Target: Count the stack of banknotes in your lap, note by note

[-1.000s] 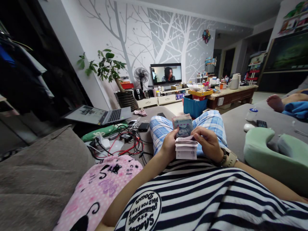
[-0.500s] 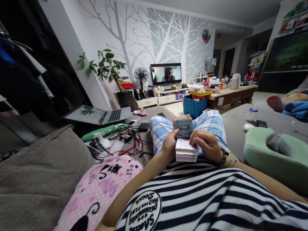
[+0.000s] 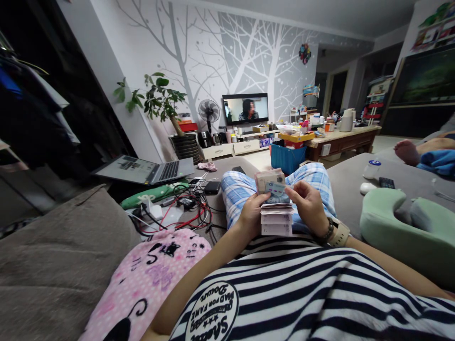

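Above my lap, a thick stack of banknotes (image 3: 269,177) is gripped at its left edge by my left hand (image 3: 251,208), the thumb lying across the front. The lower part of the stack folds toward me, and its pale ends (image 3: 276,225) hang in layers near my striped shirt. On the other side, my right hand (image 3: 308,203) pinches the right corner of the front banknote (image 3: 277,188), which is bent and tilted away from the rest. My left fingers are mostly hidden behind the stack. A watch (image 3: 340,233) and a beaded bracelet sit on my right wrist.
Left of my legs lie tangled cables (image 3: 199,208), a power bank (image 3: 212,187) and an open laptop (image 3: 149,170). To the right are a green neck pillow (image 3: 398,227), a white mouse (image 3: 368,188) and a lidded jar (image 3: 372,169). Another person's foot (image 3: 407,151) rests at far right.
My right hand has risen from the folded lower ends to the front banknote's corner and lifted it. The front note now bends over, and the lower ends hang more spread out.
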